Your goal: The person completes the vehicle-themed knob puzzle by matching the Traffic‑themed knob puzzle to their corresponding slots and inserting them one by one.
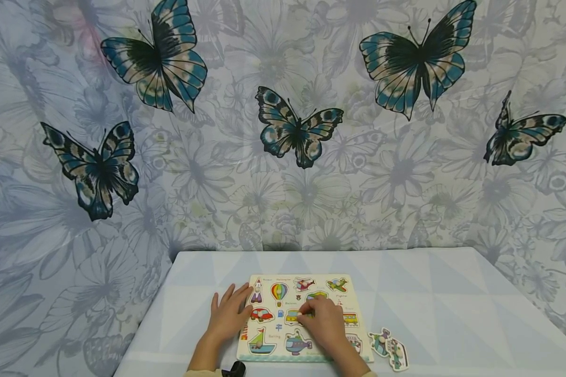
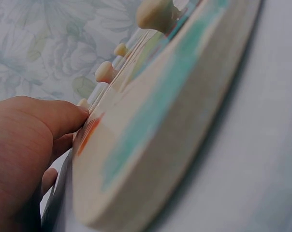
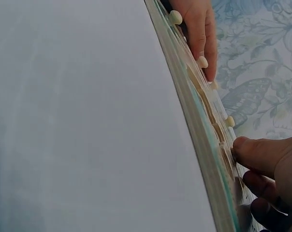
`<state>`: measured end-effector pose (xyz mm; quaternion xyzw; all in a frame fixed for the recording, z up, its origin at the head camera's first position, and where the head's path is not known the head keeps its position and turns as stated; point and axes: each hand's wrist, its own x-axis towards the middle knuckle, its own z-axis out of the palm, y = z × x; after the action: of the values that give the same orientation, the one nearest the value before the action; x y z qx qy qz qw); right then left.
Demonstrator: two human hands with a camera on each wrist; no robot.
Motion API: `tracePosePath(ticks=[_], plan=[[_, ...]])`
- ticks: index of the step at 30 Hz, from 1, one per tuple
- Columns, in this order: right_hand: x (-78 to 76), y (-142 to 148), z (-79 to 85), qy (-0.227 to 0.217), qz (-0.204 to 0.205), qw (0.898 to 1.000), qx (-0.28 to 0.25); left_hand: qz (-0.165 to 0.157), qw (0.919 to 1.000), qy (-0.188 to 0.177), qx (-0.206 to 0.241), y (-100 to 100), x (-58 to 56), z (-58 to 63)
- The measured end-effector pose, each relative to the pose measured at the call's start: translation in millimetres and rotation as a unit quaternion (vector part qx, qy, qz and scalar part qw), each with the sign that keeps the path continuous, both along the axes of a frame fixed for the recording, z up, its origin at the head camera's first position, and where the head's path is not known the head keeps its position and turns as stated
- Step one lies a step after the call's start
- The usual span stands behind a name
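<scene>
A wooden peg puzzle board (image 1: pixel 243 352) lies on the table, filled with colourful vehicle pieces. My left hand (image 1: pixel 228 314) rests at its left edge with fingers spread and fairly straight. The left thumb (image 2: pixel 68 116) lies on top of the board in the left wrist view. My right hand (image 1: pixel 327 324) reaches over the board's middle right, thumb and fingertips pinched together at a yellow train piece (image 1: pixel 291 316). The knob there is hidden by the fingers. A red car piece (image 1: pixel 261 314) is nearest the left thumb.
Two loose puzzle pieces lie right of the board, a round-shaped one (image 1: pixel 379 341) partly under a taller one (image 1: pixel 398 355). A small black object (image 1: pixel 236 369) is by the left wrist. The pale table (image 1: pixel 429 293) backs onto a butterfly-patterned wall (image 1: pixel 283 209).
</scene>
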<state>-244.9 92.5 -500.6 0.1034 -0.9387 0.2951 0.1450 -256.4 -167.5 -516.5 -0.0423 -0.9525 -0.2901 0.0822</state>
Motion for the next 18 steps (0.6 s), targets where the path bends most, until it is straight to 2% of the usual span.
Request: tracePosePath(ticks=[11,18], plan=[[7.9,11,13.7,-0.008,0.006,0.999,-0.033,0.002,0.9999,-0.01,-0.002,0,-1.1,-3.6],[14.9,28,25.0,-0.035,0.009,0.996,-0.081,0.001,1.0,-0.007,-0.003,0,-1.4,-3.2]])
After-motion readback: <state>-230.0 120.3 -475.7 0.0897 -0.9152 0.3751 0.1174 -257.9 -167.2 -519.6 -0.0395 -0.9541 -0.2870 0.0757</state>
